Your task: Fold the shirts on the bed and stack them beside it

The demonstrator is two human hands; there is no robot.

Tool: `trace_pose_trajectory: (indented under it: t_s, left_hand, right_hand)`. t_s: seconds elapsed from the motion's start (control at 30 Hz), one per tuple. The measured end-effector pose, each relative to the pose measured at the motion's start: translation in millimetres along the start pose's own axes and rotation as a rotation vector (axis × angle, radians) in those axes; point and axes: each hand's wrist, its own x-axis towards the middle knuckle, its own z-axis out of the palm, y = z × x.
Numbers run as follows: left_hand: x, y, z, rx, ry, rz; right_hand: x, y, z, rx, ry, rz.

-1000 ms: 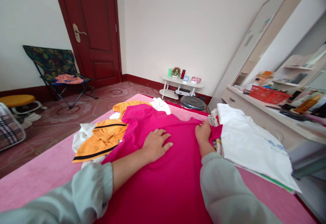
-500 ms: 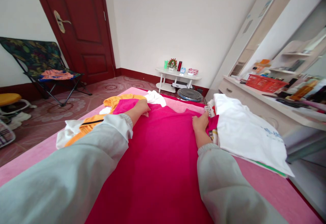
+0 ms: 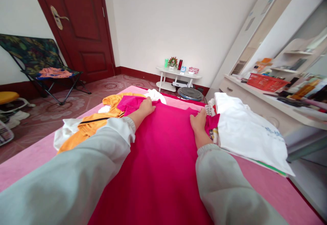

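A magenta T-shirt (image 3: 168,143) lies spread lengthwise in front of me, its far edge wrinkled. My left hand (image 3: 146,107) is closed on the cloth near its far left corner, with the fingertips partly hidden. At the far right corner, my right hand (image 3: 199,120) grips the shirt too, thumb on the inner side. A sleeve end of the shirt sticks out beyond each hand. Left of my left hand are crumpled orange clothes (image 3: 94,124) with a black stripe. Close to my right hand is a stack of folded clothes topped by a white T-shirt (image 3: 245,133).
The pink surface (image 3: 28,158) carries all the clothes, including a white garment (image 3: 154,95) at its far edge. A dresser with a red basket (image 3: 267,81) stands on the right. Beyond are a small white table (image 3: 166,86), a folding chair (image 3: 28,56) and a door (image 3: 76,27).
Both hands have moved slightly inward, the left one rightward and the right one a little leftward. The shirt's far edge is straighter, and more of its left sleeve shows.
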Motion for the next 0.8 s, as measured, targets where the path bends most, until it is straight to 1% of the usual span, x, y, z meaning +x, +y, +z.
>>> trace_pose_trajectory:
  t_s: [0.07,0.17,0.23,0.3,0.37,0.43,0.53,0.6,0.7,0.8]
  left_hand:
    - [-14.4,9.9,9.6,0.027,-0.036,0.02]
    - [-39.4,25.0,16.0,0.095,-0.108,0.065]
    - [-59.7,30.2,15.1,0.12,-0.186,0.146]
    - [-83.3,30.0,10.1,0.122,-0.269,0.256]
    - [-109.1,25.8,0.2,0.109,-0.347,0.351]
    - [-135.0,19.5,-14.4,0.088,-0.428,0.416]
    - [-170.3,8.3,-41.5,0.056,-0.526,0.456]
    - [-190.0,-1.3,-59.5,0.026,-0.555,0.478]
    - [-213.8,-20.7,-81.3,-0.021,-0.536,0.501]
    - [-230.7,-46.3,-96.2,-0.032,-0.43,0.509]
  right_hand:
    - [-1.6,-2.8,-1.2,-0.023,-0.038,-0.024]
    - [-5.1,-8.6,-4.7,-0.113,-0.176,-0.106]
    - [-7.3,-11.7,-6.4,-0.184,-0.256,-0.11]
    - [-8.6,-13.8,-6.8,-0.246,-0.287,-0.089]
    - [-8.9,-15.2,-6.0,-0.295,-0.303,-0.082]
    - [-8.7,-16.7,-5.0,-0.339,-0.336,-0.077]
    - [-8.8,-19.8,-4.8,-0.39,-0.393,-0.068]
    - [-9.9,-21.7,-7.1,-0.414,-0.444,-0.06]
    - [-14.0,-23.1,-15.2,-0.443,-0.534,-0.061]
    - [-23.8,-23.0,-29.2,-0.465,-0.606,-0.095]
